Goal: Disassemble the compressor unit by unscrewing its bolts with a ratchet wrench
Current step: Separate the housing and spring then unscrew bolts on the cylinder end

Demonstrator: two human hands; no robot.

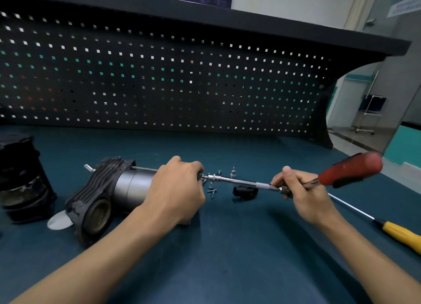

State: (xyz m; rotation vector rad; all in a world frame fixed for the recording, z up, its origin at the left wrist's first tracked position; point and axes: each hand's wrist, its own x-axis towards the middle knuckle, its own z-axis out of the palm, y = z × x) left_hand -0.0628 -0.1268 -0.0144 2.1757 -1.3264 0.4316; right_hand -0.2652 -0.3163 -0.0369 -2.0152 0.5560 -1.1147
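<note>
Canister (21,178), dark and ribbed, sits far left on the teal bench (227,246); next to it the compressor unit (102,196) lies on its side, finned head leftward, silver motor body pointing right; the left hand (177,187) wraps over that silver end, fingers curled round it; a chrome extension bar (239,180) runs level from there, above loose screws (211,191) and a small black part (245,193); the right hand (303,194) pinches the ratchet wrench (350,170) at its head, red handle angled up right; a yellow-handled screwdriver (401,235) lies far right.
</note>
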